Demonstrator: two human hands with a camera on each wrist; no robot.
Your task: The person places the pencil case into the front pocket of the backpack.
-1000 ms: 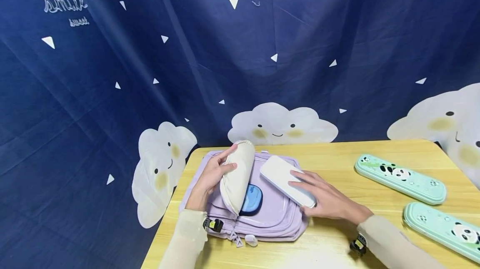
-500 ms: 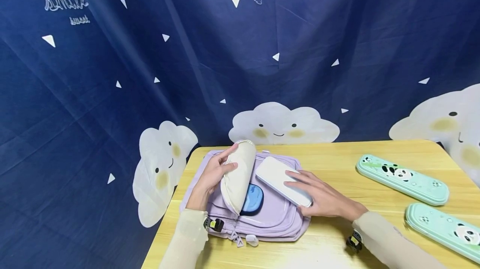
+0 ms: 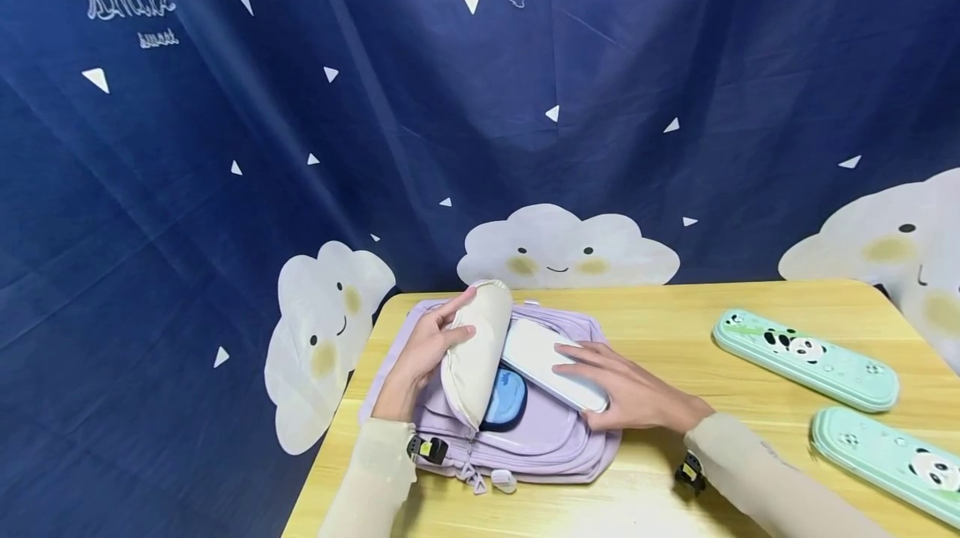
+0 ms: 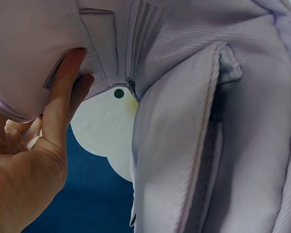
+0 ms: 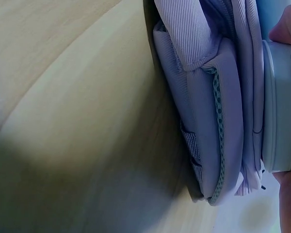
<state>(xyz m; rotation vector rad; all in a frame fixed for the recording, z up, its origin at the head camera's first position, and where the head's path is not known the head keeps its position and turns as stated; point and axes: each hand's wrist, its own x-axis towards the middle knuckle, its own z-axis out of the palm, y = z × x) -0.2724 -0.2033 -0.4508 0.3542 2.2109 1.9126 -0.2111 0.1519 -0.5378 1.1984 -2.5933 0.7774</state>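
Note:
A lilac backpack [image 3: 543, 429] lies on the wooden table. My left hand [image 3: 426, 350] grips its folded-back front flap [image 3: 483, 346], which shows a cream side in the head view. In the left wrist view, the fingers pinch the edge of the lilac fabric beside an open compartment with an inner pocket [image 4: 174, 141]. My right hand [image 3: 633, 384] holds a white, box-like case [image 3: 536, 354] over the bag, fingers on top and thumb at the near side. From the right wrist, the case's pale side [image 5: 283, 107] shows close beside the bag's layers. A blue patch [image 3: 507, 396] sits between flap and case.
Two mint-green panda pencil cases [image 3: 806, 359] [image 3: 892, 459] lie on the right of the table [image 3: 660, 313]. Zipper pulls [image 3: 472, 480] hang at the bag's near edge. Behind the table hangs a dark blue curtain [image 3: 420, 146] with clouds.
My right hand has moved left with the white case, bringing its far end up to the flap. The left hand keeps its hold on the flap, almost unmoved.

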